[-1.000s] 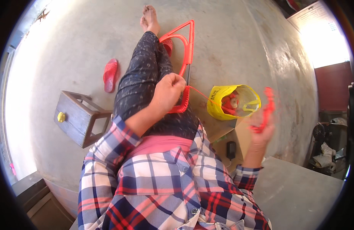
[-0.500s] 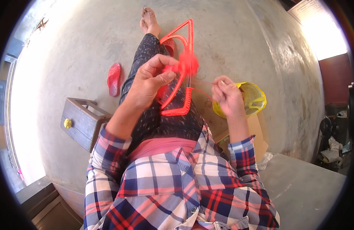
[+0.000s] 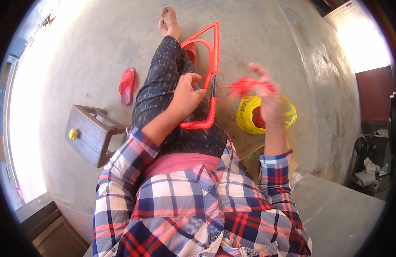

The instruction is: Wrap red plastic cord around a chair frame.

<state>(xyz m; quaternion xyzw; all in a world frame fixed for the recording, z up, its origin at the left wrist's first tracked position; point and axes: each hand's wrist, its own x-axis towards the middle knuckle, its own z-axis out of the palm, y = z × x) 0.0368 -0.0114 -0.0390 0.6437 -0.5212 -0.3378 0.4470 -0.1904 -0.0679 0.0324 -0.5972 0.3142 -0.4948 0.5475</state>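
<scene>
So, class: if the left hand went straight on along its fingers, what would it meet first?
The left hand would probably meet the red-wrapped frame first, though depth is unclear here.

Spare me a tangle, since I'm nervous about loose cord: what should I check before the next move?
1. Red cord bundle in the right hand: ok, though motion blurs both.
2. Bundle tidy: not ok; thin strands straggle from its left end.
3. Cord running unbroken from bundle to windings: cannot tell; the strands between are too thin and blurred.
4. Left hand's grip on the red-wrapped frame: cannot tell; it is beside the inner bar, contact unclear.
5. Bare dark stretch of the frame visible: ok, between red windings.
6. Yellow bag open: ok, partly hidden by the right arm.
</scene>
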